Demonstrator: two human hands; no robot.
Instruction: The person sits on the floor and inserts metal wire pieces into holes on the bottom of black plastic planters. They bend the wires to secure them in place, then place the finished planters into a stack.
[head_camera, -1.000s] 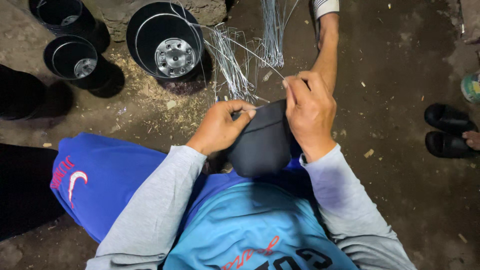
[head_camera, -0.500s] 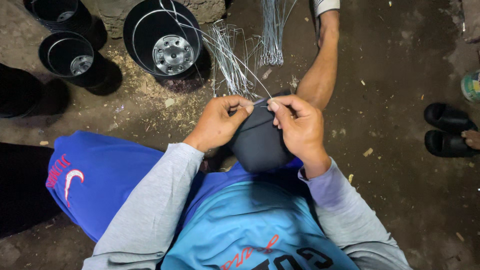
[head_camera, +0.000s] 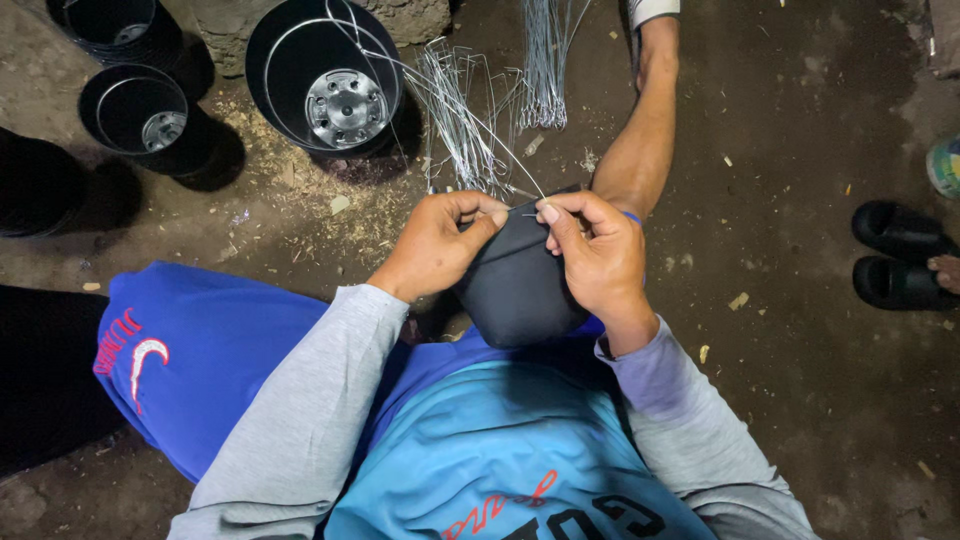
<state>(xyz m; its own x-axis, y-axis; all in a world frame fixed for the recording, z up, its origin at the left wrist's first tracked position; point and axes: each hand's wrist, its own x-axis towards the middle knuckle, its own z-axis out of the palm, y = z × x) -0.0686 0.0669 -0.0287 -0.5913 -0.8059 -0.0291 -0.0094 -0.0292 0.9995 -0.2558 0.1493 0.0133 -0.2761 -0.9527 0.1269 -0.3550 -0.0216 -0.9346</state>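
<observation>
We are seated over a dark dirt floor (head_camera: 800, 400) strewn with wood chips. In our lap rests a black plastic pot (head_camera: 515, 285), turned with its base toward us and its rim away. Our left hand (head_camera: 440, 245) is curled closed, gripping the pot's rim on its left side. Our right hand (head_camera: 595, 255) is pinched shut, thumb and forefinger nipping a thin wire (head_camera: 500, 165) right at the rim.

By our reading, we are threading the wire through the rim; the next move would call for a steady pot and a fine push with the fingertips.

Ahead lies a bundle of bent wires (head_camera: 465, 130), and beyond it an open black pot with a holed base (head_camera: 325, 75) already wired. Smaller black pots (head_camera: 135, 110) stand at upper left. A pair of black sandals (head_camera: 900, 255) sits at the right edge. No packages or signs show.
</observation>
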